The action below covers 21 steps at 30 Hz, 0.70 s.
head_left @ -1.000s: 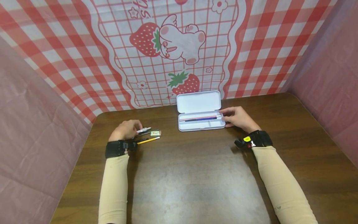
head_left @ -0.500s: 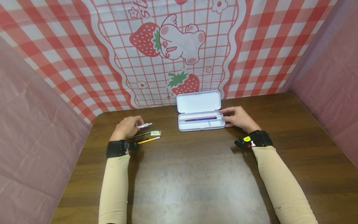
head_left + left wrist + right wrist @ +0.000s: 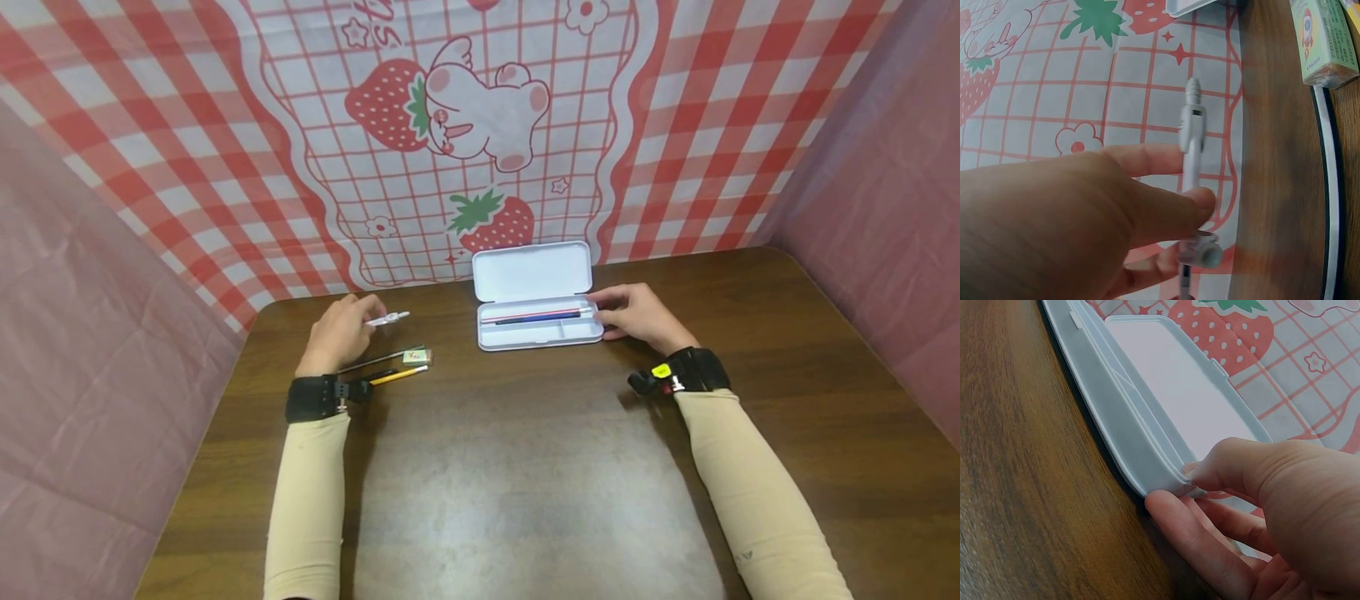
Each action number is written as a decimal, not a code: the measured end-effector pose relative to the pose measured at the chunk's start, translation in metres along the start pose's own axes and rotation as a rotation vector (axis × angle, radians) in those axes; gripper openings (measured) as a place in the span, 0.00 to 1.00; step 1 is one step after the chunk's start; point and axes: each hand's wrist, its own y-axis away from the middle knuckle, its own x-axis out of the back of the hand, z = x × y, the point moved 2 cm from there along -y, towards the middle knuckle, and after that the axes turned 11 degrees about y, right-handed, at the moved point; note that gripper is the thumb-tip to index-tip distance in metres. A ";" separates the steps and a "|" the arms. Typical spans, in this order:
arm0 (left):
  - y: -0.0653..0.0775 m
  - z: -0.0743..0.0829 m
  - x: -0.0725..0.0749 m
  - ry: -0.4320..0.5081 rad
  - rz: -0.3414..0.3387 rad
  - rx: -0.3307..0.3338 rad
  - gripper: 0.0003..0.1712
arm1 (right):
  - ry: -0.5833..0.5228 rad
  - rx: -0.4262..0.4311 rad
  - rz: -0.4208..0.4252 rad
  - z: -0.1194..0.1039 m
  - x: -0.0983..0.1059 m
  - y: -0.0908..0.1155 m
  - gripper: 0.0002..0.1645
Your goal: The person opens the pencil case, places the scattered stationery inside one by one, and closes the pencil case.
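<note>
In the head view, my left hand (image 3: 341, 333) pinches a white drawing compass (image 3: 387, 318) above the table's left side. The left wrist view shows the compass (image 3: 1192, 150) upright between thumb and fingers, with a round screw knob low on it. My right hand (image 3: 641, 317) grips the right end of a white pencil case (image 3: 513, 342), whose lid stands raised. Thumb on the rim and fingers outside the end wall are plain in the right wrist view, where the case (image 3: 1122, 437) rests on the wood. A dark blue pen (image 3: 540, 317) and a thin red-and-white stick lie inside it.
Below my left hand lie a wrapped eraser (image 3: 417, 357), a black-and-white striped pencil (image 3: 1330, 187), a yellow pencil (image 3: 401, 375) and a short black item (image 3: 384, 374). A checked strawberry cloth (image 3: 300, 167) hangs behind the table (image 3: 510, 467); pink cloth hangs at both sides.
My left hand has lifted the compass off the group of stationery and carried it away toward the back of the table. My right hand and the pencil case have stayed put.
</note>
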 end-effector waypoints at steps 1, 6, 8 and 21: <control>0.000 0.000 0.000 -0.005 0.016 -0.010 0.16 | 0.000 0.001 0.000 0.000 0.000 0.000 0.24; -0.002 0.004 0.002 -0.019 0.117 -0.039 0.16 | -0.001 -0.003 0.001 -0.001 0.001 0.000 0.24; -0.003 0.005 0.002 -0.026 0.164 -0.040 0.15 | -0.002 -0.009 0.001 -0.001 0.000 0.001 0.24; -0.006 0.008 0.003 -0.073 0.327 -0.051 0.15 | 0.003 -0.007 0.003 -0.001 0.000 0.001 0.24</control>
